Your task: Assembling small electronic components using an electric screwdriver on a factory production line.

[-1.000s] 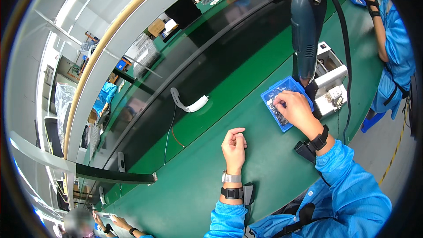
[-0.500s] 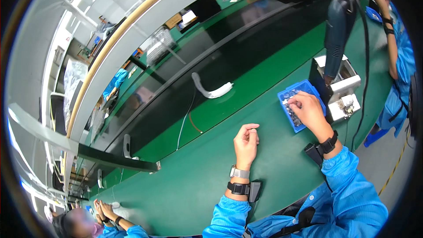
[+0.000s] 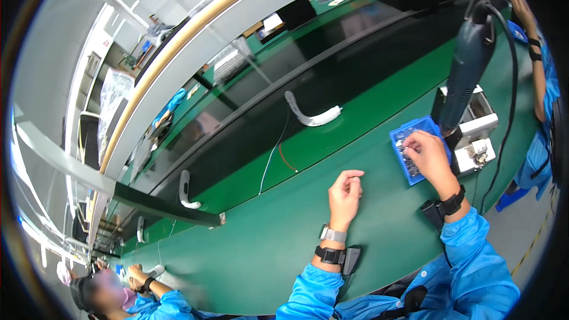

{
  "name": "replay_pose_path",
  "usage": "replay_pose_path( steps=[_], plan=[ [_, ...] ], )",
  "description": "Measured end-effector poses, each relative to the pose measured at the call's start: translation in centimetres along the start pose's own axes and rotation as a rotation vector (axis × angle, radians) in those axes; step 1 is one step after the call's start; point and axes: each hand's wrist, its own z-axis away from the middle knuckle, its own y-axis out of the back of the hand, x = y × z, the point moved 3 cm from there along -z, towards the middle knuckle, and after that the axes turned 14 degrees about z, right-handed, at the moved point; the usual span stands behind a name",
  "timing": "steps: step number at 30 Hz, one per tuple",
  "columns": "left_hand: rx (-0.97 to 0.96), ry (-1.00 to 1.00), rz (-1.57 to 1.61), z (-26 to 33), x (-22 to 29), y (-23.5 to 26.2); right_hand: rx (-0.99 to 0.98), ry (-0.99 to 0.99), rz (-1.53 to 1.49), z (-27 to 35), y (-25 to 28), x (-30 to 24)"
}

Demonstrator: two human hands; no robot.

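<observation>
My right hand point(image 3: 428, 157) reaches into a blue plastic bin point(image 3: 440, 131) filled with small dark and shiny parts point(image 3: 413, 170). Its thumb and fingertips are pinched together above them, by a small whitish bit; whether it is held cannot be told. To the left of the bin, my left hand point(image 3: 345, 200) hovers over or rests on the green table, fingers curled and thumb against the index finger. Anything inside that grip is hidden. Just behind the bin hangs a dark electric screwdriver point(image 3: 468, 74), its tip beside a metal fixture point(image 3: 476, 127).
A curved white-and-grey part point(image 3: 316, 117) with thin wires lies beyond my hands on a green strip; a similar part point(image 3: 186, 189) lies farther left. A dark metal arm point(image 3: 169, 206) juts over the table. A black cable point(image 3: 511, 106) hangs at right. Co-workers sit on both sides.
The whole view has shifted, so most things sit farther right in the picture. My right hand stays pinched in the bin, and my left hand keeps its curled pose.
</observation>
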Motion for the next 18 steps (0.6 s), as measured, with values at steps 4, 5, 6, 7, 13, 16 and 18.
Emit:
replay_pose_path(
  steps=[4,5,6,7,13,16,18],
  plan=[
    [-0.009,-0.01,-0.014,0.2,0.8,-0.6,0.001,-0.037,0.001,0.0,0.5,0.2],
    [-0.01,-0.018,-0.022,0.1,0.7,-0.6,0.008,-0.044,-0.018,0.1,0.3,0.5],
    [-0.011,-0.027,-0.03,-0.1,0.6,-0.7,0.015,-0.05,-0.038,0.1,0.4,0.7],
    [-0.01,-0.011,-0.037,0.0,0.6,-1.0,0.031,-0.052,-0.003,0.1,0.8,0.5],
    [-0.009,-0.012,-0.041,0.0,0.7,-1.1,0.009,-0.116,-0.164,0.0,0.8,0.9],
    [-0.008,-0.022,-0.048,0.0,0.8,-1.1,-0.029,-0.155,-0.208,-0.1,0.9,0.8],
    [-0.006,-0.025,-0.047,-0.1,0.8,-1.1,-0.005,-0.139,-0.281,-0.1,0.9,0.7]
  ],
)
